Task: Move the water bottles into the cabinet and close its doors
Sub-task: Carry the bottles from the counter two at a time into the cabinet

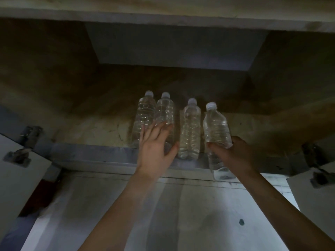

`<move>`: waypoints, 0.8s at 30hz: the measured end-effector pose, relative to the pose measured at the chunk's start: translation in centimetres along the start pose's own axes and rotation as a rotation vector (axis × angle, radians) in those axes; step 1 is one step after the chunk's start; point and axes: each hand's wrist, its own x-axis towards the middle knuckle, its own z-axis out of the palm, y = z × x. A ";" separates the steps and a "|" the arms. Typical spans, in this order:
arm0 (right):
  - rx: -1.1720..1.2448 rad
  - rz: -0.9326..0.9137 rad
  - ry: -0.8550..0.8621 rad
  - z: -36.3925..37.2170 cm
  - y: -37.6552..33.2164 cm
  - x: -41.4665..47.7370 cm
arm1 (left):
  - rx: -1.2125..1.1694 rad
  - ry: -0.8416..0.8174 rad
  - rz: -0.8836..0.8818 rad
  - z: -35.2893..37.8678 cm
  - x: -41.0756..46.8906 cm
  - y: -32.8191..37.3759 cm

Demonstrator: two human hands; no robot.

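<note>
1. I am looking up into the open cabinet [54, 156]. Three water bottles stand upright on its shelf near the front edge, and a fourth is in my right hand.
2. The far-left bottle [144, 116] and the second bottle [165, 111] stand touching or nearly so. The third bottle [190, 127] stands just beside them, right at the shelf's front edge.
3. My left hand [155, 147] is spread, fingers splayed against the lower half of the second bottle, thumb reaching toward the third. It looks like a nudge or a steadying touch, not a firm hold.
4. My right hand [233, 154] is wrapped around the lower body of the fourth bottle [215, 127]. That bottle tilts a little and its base hangs over the front edge, so I judge it not yet set down.
5. Handling: the bottles look full and capped, so fairly heavy for their size. The thin ribbed plastic will give under a hard squeeze, and the clear wall may be slick. I would hold around the ribbed middle, not the cap.
6. Risk: the bottles are tall and narrow, so a bump near the front edge could tip one off.
7. Both doors are swung open; the left hinge [30, 134] and the right hinge [313, 154] show at the shelf's front corners. Closing is not yet done.
</note>
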 end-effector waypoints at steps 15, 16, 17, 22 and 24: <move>0.256 -0.169 0.070 3.3 0.9 -3.3 | -0.010 -0.038 0.054 0.1 -0.4 -2.8; 0.266 -0.180 0.062 3.2 1.0 -3.1 | -0.017 -0.030 0.055 0.1 -0.4 -2.7; 0.279 -0.187 0.050 3.3 1.0 -2.9 | -0.024 -0.027 0.051 0.1 -0.4 -2.7; 0.273 -0.210 0.065 3.9 0.6 -1.7 | -0.019 -0.018 0.046 0.3 -0.4 -2.8; 0.260 -0.218 0.071 4.1 0.5 -0.9 | -0.022 -0.011 0.049 0.2 -0.3 -2.8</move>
